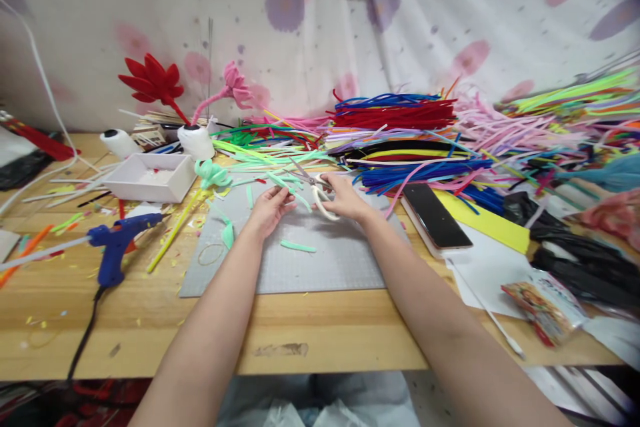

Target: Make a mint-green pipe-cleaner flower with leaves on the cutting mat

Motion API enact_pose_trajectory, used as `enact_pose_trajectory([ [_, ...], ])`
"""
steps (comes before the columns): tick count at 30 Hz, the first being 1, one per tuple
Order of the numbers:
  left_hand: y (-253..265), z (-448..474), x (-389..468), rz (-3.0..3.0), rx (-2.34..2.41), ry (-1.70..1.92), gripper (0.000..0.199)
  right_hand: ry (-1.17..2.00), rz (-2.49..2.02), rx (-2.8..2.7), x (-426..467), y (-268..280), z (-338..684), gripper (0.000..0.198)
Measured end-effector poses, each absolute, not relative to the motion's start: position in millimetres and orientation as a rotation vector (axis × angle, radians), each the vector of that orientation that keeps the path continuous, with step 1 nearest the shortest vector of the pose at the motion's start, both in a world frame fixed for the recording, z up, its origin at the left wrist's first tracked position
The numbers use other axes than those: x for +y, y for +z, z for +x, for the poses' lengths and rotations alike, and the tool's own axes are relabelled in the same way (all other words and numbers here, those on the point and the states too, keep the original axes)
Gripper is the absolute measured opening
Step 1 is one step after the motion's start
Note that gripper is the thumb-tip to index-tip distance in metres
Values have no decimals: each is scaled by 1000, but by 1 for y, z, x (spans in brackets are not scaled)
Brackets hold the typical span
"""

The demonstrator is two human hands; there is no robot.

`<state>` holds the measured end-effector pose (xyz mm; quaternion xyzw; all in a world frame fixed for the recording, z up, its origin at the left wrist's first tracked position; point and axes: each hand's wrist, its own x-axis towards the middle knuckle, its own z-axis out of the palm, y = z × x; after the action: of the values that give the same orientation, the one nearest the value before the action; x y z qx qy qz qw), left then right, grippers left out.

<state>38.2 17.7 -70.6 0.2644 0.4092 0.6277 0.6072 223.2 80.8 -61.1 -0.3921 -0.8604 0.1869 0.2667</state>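
Note:
Over the grey cutting mat (345, 267), my left hand (271, 209) pinches a mint-green pipe cleaner piece (301, 199). My right hand (343, 196) has its fingers in the handles of white-handled scissors (320, 199), whose blades point up and left, close to that piece. Whether the blades touch it I cannot tell. A short mint-green strip (298, 246) lies on the mat below my hands. Left of my left wrist are a folded mint-green piece (228, 233) and a thin ring (209, 254). A mint-green looped flower (213, 174) on a yellow stem (175, 230) rests at the mat's left.
A blue glue gun (113, 243) with its cord lies left, near a white box (150, 178). Behind stand a red flower (153, 80) and a pink flower (235, 85). Bundles of pipe cleaners (395, 113) line the back. At right are a phone (437, 215) and a snack packet (545, 310).

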Motion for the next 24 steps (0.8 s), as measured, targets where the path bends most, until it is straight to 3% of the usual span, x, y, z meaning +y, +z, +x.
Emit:
enact_pose_trajectory([
  [7,-70,34,19,555,862,1412,8,276,-897,-2479,70,-67,216,54],
  [15,-69,39,17,559,858,1391,11,194,-893,-2528,64,-63,212,40],
  [24,-74,42,18,465,838,1356,11,89,-909,-2535,64,-67,208,40],
])
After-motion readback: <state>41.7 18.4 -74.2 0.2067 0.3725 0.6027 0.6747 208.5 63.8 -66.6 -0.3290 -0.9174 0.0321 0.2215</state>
